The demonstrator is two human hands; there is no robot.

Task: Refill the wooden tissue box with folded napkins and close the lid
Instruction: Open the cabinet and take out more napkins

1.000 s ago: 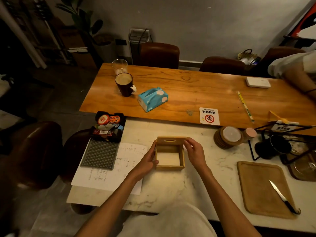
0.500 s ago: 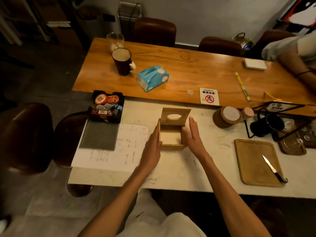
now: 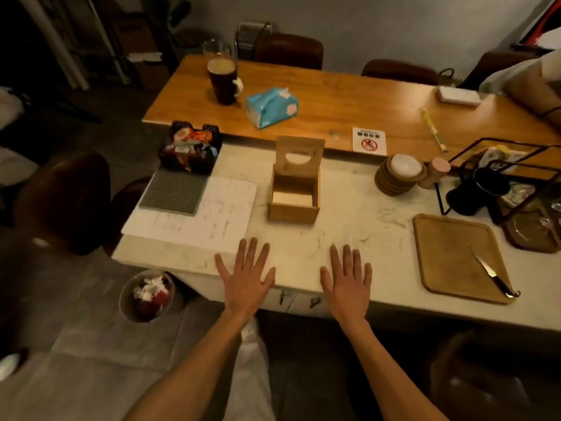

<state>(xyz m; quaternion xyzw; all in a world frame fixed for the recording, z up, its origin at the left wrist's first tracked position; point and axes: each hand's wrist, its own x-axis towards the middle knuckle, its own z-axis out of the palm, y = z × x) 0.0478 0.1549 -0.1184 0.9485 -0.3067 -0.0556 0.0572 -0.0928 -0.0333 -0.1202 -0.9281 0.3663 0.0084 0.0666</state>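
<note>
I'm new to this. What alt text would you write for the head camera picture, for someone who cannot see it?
A wooden tissue box stands on a white marble counter with its lid raised upright. The left hand and right hand are spread open and empty nearer the camera, touching nothing. A blue tissue pack lies on the wooden table beyond.

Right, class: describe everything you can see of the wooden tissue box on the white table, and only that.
The small square light-wood tissue box stands upright on the white marbled table. Its hinged lid, with an oval dispensing slot, is swung open and stands up at the far side. The inside looks nearly empty, showing a pale layer at the bottom; whether that is napkins or bare base cannot be told. Nothing touches it but the table: the white paper sheet lies to its left, apart from it.
</note>
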